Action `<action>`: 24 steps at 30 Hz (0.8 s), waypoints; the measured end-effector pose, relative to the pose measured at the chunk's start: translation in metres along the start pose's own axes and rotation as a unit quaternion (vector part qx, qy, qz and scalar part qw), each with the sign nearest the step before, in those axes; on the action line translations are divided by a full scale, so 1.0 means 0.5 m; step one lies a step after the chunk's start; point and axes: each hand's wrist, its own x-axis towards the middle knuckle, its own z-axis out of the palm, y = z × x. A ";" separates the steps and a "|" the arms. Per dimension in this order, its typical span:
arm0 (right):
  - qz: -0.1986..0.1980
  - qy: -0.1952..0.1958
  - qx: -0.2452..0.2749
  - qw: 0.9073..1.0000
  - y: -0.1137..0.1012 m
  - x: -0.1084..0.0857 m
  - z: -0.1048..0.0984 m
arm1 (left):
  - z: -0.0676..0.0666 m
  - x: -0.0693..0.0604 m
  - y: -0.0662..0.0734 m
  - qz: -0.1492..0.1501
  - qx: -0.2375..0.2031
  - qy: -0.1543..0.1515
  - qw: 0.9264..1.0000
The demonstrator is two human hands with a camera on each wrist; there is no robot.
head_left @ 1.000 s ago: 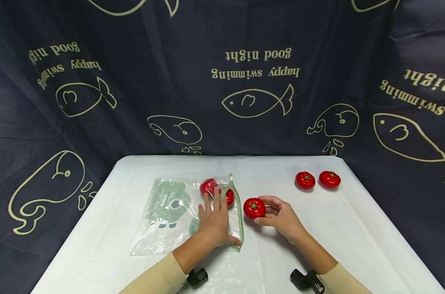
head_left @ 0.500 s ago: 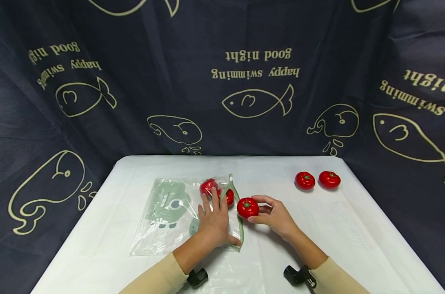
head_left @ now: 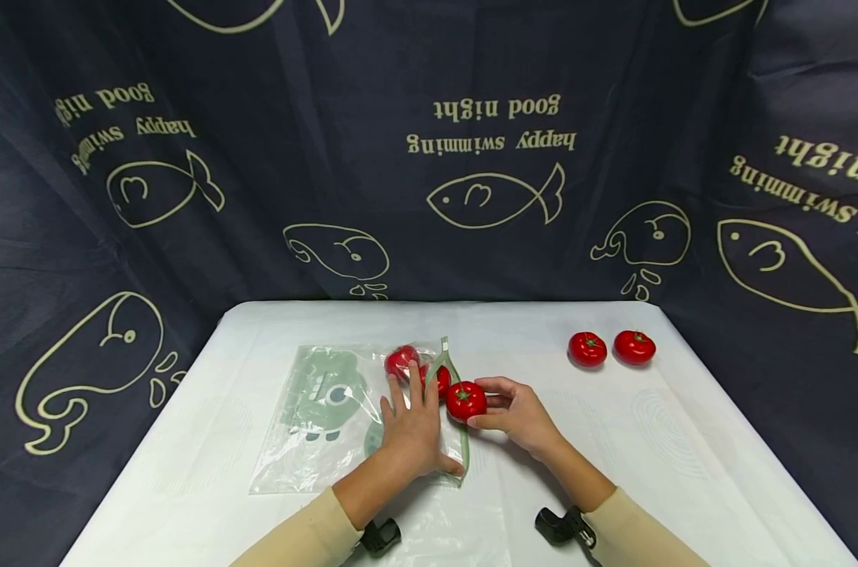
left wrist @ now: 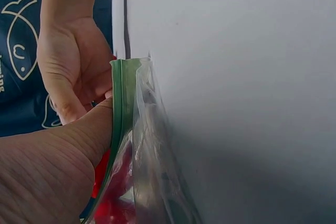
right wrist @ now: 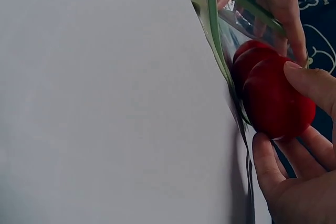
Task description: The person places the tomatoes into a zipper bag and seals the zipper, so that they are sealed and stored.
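- A glossy red, round tomato with a green star-shaped top [head_left: 466, 402] is at the mouth of the bag, between its green edges, in the person's grasp.
- The right hand [head_left: 517, 409] grips this tomato from its right side, fingers and thumb curved around it.
- The flat, clear plastic bag with a pale green monster print [head_left: 308, 468] lies on the counter, its green zip strip [head_left: 465, 450] facing the held tomato.
- The left hand [head_left: 412, 433] rests over the mouth end of the bag, fingers spread and nearly straight, the thumb reaching the green strip.
- Two shiny red tomatoes, one farther in [head_left: 401, 361] and one nearer the mouth [head_left: 438, 381], lie inside the bag, close together.
- Two more red tomatoes, a left one [head_left: 588, 349] and a right one [head_left: 634, 346], sit side by side near the far right corner.
- The white-covered counter [head_left: 521, 331] carries everything; a dark blue cloth with cream fish drawings [head_left: 372, 157] hangs behind it.
- Beige sleeves [head_left: 634, 528] cover both forearms.
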 end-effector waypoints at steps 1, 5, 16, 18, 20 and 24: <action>0.000 0.001 -0.002 1.000 -0.001 0.000 0.000 | 0.000 0.000 0.000 0.000 0.000 0.000 1.000; -0.002 0.000 -0.009 1.000 -0.002 0.001 0.000 | -0.002 0.000 0.001 0.001 0.005 0.001 1.000; 0.005 0.016 -0.033 0.999 0.001 0.015 0.009 | -0.004 0.002 0.002 0.008 0.008 -0.001 1.000; 0.008 0.019 -0.026 0.999 0.001 0.019 0.011 | -0.004 0.003 0.002 0.011 0.010 -0.001 1.000; 0.012 0.021 -0.015 1.000 0.000 0.021 0.013 | -0.004 0.003 0.002 0.013 0.012 0.000 1.000; 0.018 0.025 -0.004 1.000 -0.001 0.025 0.015 | -0.006 0.004 0.003 0.012 0.011 -0.002 1.000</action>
